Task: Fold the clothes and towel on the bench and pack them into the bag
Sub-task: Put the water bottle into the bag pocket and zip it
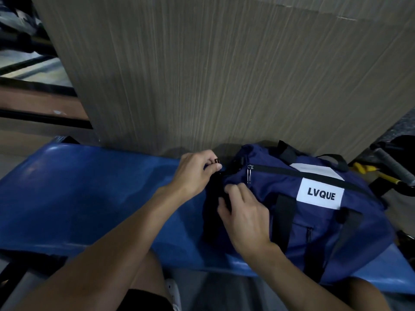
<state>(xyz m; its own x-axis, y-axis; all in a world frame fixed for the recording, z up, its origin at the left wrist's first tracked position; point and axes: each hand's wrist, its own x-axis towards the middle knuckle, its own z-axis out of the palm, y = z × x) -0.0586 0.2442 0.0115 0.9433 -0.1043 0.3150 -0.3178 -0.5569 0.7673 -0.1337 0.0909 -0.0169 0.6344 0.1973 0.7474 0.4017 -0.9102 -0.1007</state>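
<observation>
Two hands work at one end of the blue bag (314,221) on the bench (89,187). The left hand (195,173) pinches a small black clip (217,162); the right hand (244,216) lies flat, likely to keep the bag steady.

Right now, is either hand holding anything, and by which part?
The left hand pinches a small black fitting at the end of the bag; the right hand lies on that end, its grip blurred.

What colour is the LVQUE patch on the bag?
White patch with black letters, on the navy bag; head view.
</observation>
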